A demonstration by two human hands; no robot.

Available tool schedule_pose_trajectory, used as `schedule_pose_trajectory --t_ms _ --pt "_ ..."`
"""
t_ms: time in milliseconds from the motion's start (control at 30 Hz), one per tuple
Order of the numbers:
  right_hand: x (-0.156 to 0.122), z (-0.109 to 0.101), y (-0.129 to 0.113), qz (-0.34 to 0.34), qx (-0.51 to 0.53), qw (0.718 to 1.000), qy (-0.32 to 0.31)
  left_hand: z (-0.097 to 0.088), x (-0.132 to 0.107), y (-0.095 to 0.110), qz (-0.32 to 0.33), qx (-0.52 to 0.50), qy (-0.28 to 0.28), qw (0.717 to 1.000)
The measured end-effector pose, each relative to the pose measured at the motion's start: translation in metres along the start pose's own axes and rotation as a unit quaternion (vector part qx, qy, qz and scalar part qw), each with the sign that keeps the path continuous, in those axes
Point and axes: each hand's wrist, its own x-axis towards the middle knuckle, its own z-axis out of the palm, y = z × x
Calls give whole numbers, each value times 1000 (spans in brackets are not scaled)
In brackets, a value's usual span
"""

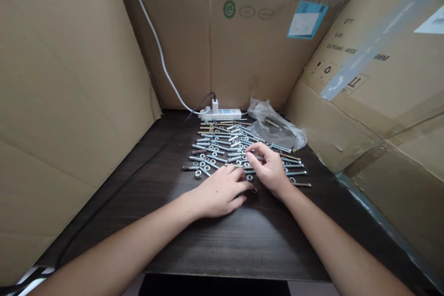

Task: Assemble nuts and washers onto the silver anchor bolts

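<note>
Cardboard walls (69, 101) enclose a dark table (243, 240), screening the work. Bolts (222, 145) lie in rows beside a plastic bag (277, 127), apparently sorted for reach. The left hand (218, 194) rests flat, fingers loose, steadying; the right hand (268, 169) pinches a small part among the bolts

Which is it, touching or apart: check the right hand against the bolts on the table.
Touching. The head view shows the right hand lying on the spread of bolts, its fingertips pressed among them with no gap visible.
</note>
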Motion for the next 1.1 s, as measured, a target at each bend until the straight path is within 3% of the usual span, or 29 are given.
schedule_pose_trajectory --t_ms 267,633,1100 --pt "-3 6 -1 -1 13 999 -41 4 -1 0 -10 6 -8 1000" --pt "-3 6 -2 -3 5 999 -43 12 4 -1 -26 25 1 999" --pt "-4 6 -7 -3 8 999 -49 15 5 3 0 85 11 996"
